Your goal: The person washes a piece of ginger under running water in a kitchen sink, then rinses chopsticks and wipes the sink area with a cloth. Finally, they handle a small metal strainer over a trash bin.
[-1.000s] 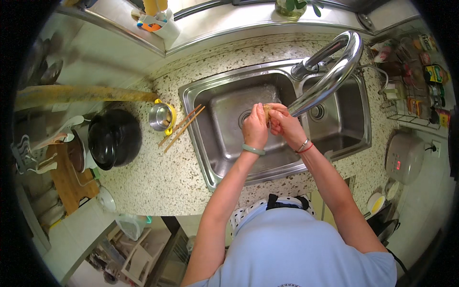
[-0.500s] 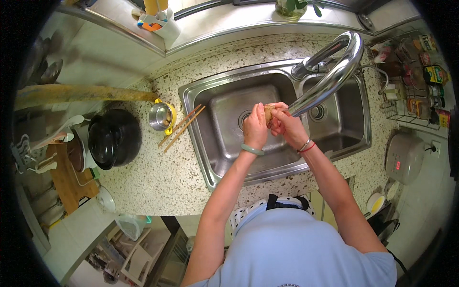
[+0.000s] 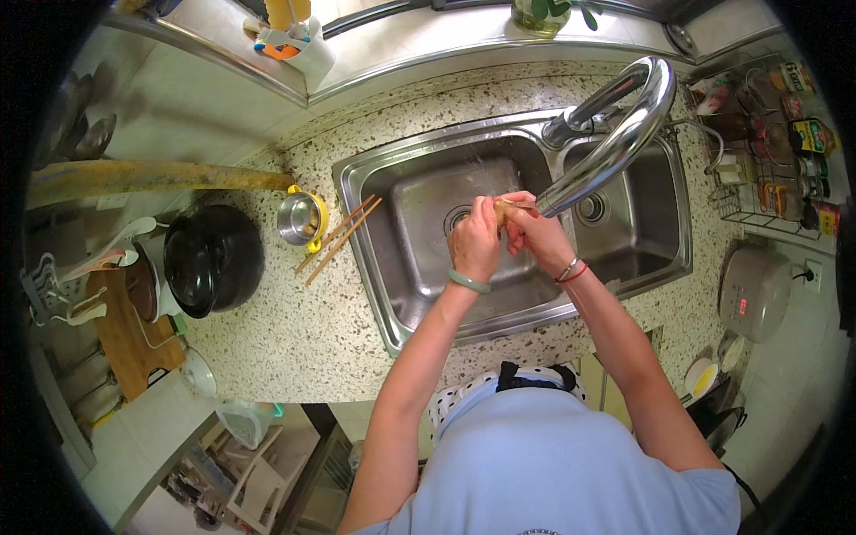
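Tan, one small piece of food [image 3: 505, 209] sits pinched between the fingers of the left hand [image 3: 474, 241] and right hand [image 3: 537, 234], over the steel sink [image 3: 419, 192] under one tap [image 3: 615, 138]. Two chopsticks [image 3: 337, 239] and one small pot [image 3: 299, 218] lie by the sink's left edge.

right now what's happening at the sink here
A person stands at a steel double sink with both hands together under the tap. The left hand and right hand close around a small tan thing, too hidden to identify, over the left basin. On the speckled counter to the left lie chopsticks, a small steel cup and a black pot.
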`<state>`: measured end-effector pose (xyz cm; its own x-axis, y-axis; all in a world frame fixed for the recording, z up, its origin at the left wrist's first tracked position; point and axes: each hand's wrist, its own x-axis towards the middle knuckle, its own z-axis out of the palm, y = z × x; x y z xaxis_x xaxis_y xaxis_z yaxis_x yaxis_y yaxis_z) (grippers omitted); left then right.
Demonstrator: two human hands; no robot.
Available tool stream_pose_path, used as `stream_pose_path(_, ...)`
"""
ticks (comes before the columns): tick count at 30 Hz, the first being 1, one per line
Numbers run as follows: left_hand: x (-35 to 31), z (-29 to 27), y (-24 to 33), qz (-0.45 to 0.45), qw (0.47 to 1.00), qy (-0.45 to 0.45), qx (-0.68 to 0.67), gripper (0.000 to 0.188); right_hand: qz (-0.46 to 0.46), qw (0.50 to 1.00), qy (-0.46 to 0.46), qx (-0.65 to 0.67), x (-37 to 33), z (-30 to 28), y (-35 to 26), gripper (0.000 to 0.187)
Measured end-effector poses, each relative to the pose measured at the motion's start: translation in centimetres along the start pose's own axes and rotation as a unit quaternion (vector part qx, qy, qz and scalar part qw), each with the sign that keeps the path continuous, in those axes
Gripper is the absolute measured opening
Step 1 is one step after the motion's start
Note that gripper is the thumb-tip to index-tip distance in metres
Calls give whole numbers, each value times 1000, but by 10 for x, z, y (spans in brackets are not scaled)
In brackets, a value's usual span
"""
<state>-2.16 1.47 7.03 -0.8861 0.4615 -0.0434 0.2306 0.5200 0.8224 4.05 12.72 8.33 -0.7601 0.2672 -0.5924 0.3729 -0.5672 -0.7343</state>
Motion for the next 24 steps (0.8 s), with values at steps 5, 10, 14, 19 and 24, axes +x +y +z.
stream_pose_path(5, 0, -1, -2, 12, 1000, -2, 20, 29, 11, 999, 9, 47, -5, 5, -3, 18)
stream_pose_path(10, -3, -1, -4, 12, 998, -19, 54, 31, -6, 999, 17, -37, -2, 5, -7, 14)
stream_pose_path(14, -1, 0, -3, -48, 996, -27, -67, 33, -4, 1000, 18, -20, 7, -5, 8, 16)
stream_pose_path(19, -2, -6, 4, -50, 996, -62, -29, 36, 22, 999, 32, -5, 6, -3, 7, 16)
stream_pose_path(24, -4, -3, -8, -70, 987, -68, -130, 37, -5, 1000, 10, -9, 5, -2, 3, 19)
